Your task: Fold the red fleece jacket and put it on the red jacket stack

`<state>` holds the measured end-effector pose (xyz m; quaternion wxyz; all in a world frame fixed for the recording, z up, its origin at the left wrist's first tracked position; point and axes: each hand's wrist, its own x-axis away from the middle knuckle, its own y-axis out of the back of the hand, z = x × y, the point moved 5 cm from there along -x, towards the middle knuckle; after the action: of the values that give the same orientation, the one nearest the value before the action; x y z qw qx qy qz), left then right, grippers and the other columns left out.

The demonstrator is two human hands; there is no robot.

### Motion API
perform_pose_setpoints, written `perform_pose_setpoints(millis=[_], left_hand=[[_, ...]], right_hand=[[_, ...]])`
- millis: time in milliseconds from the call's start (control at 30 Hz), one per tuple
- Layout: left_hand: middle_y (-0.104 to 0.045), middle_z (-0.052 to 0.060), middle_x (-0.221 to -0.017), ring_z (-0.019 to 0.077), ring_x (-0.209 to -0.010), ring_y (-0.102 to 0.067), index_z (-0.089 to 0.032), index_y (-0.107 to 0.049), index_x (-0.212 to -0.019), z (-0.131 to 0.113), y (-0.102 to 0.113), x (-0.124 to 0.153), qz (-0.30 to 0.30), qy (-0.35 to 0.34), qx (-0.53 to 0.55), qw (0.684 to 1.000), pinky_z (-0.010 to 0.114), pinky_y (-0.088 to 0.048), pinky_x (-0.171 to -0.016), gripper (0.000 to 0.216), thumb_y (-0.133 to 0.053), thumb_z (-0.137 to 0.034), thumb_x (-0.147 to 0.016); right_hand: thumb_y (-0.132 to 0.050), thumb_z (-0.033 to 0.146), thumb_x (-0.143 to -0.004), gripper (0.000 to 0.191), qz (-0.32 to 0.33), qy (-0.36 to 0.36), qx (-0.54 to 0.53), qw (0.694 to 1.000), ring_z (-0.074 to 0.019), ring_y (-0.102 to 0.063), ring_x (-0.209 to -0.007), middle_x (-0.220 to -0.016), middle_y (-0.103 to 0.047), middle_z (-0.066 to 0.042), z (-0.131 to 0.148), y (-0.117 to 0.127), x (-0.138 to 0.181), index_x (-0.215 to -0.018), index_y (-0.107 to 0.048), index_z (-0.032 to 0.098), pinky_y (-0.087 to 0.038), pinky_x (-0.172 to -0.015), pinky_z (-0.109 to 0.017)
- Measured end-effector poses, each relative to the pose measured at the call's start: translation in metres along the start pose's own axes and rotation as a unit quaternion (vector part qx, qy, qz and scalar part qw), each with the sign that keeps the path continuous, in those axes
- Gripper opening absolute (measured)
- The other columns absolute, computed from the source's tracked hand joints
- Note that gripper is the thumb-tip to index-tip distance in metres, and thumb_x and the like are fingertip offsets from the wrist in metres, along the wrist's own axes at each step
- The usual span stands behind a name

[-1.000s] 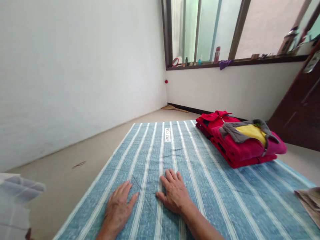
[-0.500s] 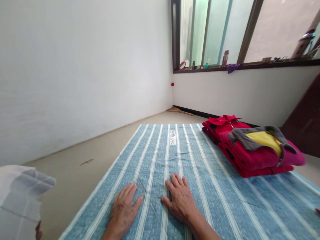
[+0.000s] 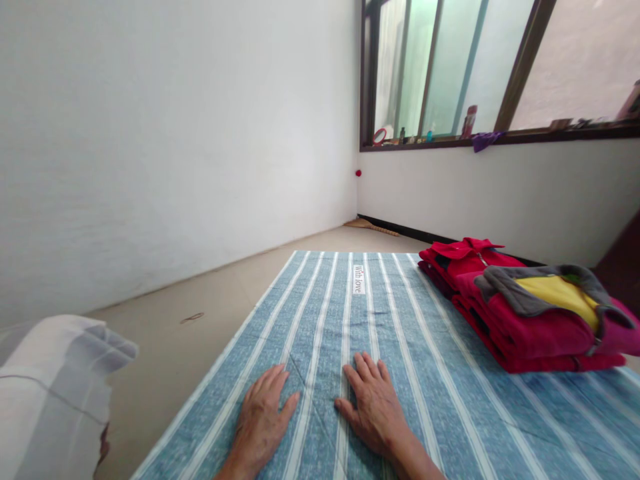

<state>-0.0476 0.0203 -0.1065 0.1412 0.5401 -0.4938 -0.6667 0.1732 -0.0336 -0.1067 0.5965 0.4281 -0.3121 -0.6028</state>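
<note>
Both palms rest down on a blue and white striped cloth (image 3: 320, 320), which covers a flat surface and carries a "with love" label near its far end. My left hand (image 3: 264, 419) lies flat with the thumb held out from the fingers, holding nothing. To its right, my right hand (image 3: 374, 407) is also spread flat on the cloth and holds nothing. Folded red and magenta jackets (image 3: 535, 320) are stacked on the cloth's right side, apart from both hands. The top one shows a grey collar and a yellow lining.
At the lower left stands something draped in white and grey cloth (image 3: 55, 393). A thin looped cord (image 3: 193, 318) lies on the floor. A broom-like object (image 3: 373, 225) lies in the corner. Bottles and a small red-rimmed mirror (image 3: 379, 137) stand on the windowsill, where a purple cloth (image 3: 484, 141) hangs.
The view has turned slightly left, so the whole scene sits further right. Both hands stay flat in the same places on the cloth.
</note>
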Motion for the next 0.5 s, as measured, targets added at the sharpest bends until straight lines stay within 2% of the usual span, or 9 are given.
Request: perform_pose_setpoints(millis=[233,367,433,500], left_hand=[[-0.066,0.011,-0.113,0.0274,-0.106,-0.061,-0.020,-0.064,-0.102,-0.002,0.004,0.003,0.003,0.003,0.011,1.000,0.043,-0.053,-0.088,0.032,-0.052,-0.042,-0.082],[-0.068,0.010,-0.108,0.0268,-0.102,-0.063,-0.021,-0.065,-0.099,-0.006,0.013,-0.003,0.013,0.040,0.048,0.998,0.041,-0.053,-0.089,0.030,-0.053,-0.041,-0.081],[-0.070,0.008,-0.105,0.0253,-0.100,-0.064,-0.021,-0.065,-0.099,-0.016,0.026,-0.010,0.046,0.071,0.089,0.992,0.039,-0.054,-0.088,0.030,-0.052,-0.042,-0.083],[-0.070,0.006,-0.103,0.0236,-0.097,-0.065,-0.023,-0.066,-0.102,-0.032,0.046,-0.014,0.104,0.096,0.146,0.979,0.035,-0.054,-0.086,0.031,-0.049,-0.043,-0.084]], right_hand=[[-0.047,0.051,-0.085,0.054,0.025,-0.016,0.021,0.999,-0.0293,-0.024,-0.137,-0.146,-0.037,-0.009,0.004,0.003,0.002,-0.133,-0.048,0.025,-0.016,-0.111,-0.051],[-0.044,0.050,-0.086,0.054,0.030,-0.012,0.041,0.999,-0.0289,-0.025,-0.137,-0.146,-0.037,-0.010,0.008,0.005,0.003,-0.134,-0.048,0.024,-0.018,-0.111,-0.051],[-0.042,0.052,-0.087,0.055,0.034,-0.012,0.049,0.998,-0.0284,-0.025,-0.137,-0.146,-0.036,-0.009,0.007,0.003,0.004,-0.134,-0.047,0.025,-0.019,-0.111,-0.051],[-0.041,0.053,-0.087,0.056,0.038,-0.013,0.058,0.998,-0.0279,-0.024,-0.137,-0.146,-0.035,-0.008,0.004,-0.001,0.004,-0.135,-0.047,0.025,-0.019,-0.111,-0.051]])
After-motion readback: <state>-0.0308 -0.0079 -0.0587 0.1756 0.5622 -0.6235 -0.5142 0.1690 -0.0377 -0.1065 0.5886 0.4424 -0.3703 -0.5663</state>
